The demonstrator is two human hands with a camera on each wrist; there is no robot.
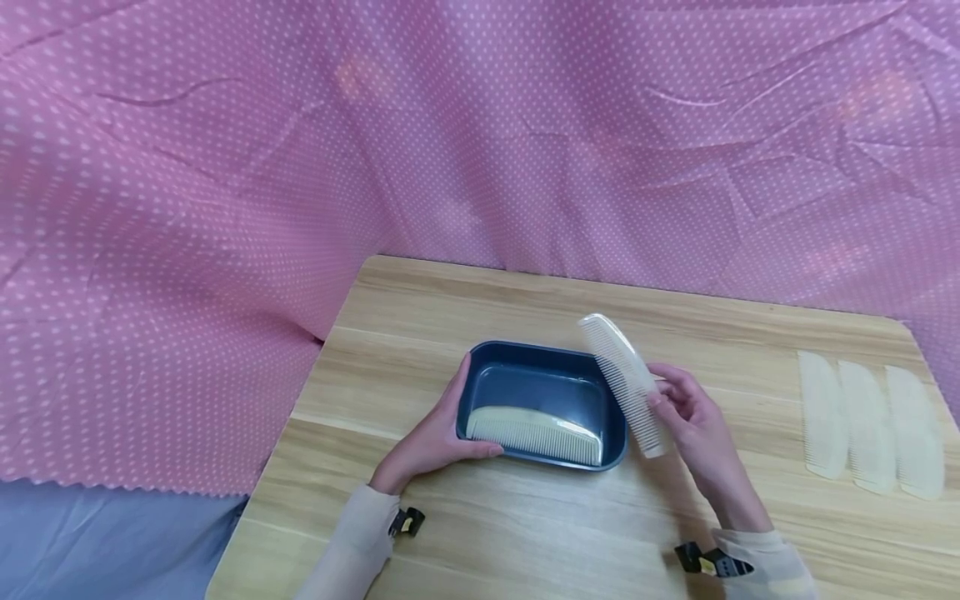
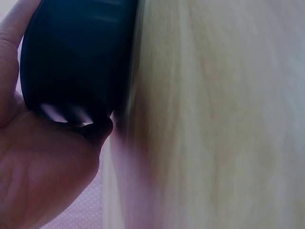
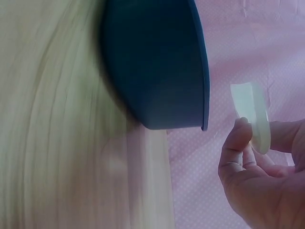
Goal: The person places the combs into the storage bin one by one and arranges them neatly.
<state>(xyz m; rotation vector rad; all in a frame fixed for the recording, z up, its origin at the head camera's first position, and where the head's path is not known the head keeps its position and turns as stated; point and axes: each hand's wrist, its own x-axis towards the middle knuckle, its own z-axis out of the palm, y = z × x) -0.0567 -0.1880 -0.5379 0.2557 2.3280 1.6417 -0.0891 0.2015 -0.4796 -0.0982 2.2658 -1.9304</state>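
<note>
A dark blue rectangular tray stands on the table with one pale cream comb lying along its near side, teeth toward me. My left hand grips the tray's left end, thumb at the near rim and fingers along the far left side. Between thumb and fingers my right hand pinches a second cream comb, tilted, its teeth facing left and its upper part overlapping the tray's right rim in the head view. In the right wrist view this held comb shows end-on, above the tray's rim level.
Three more pale combs lie side by side on the wooden table at the right. A pink dotted cloth hangs behind the table and along its left side. Each wrist wears a small black camera strap.
</note>
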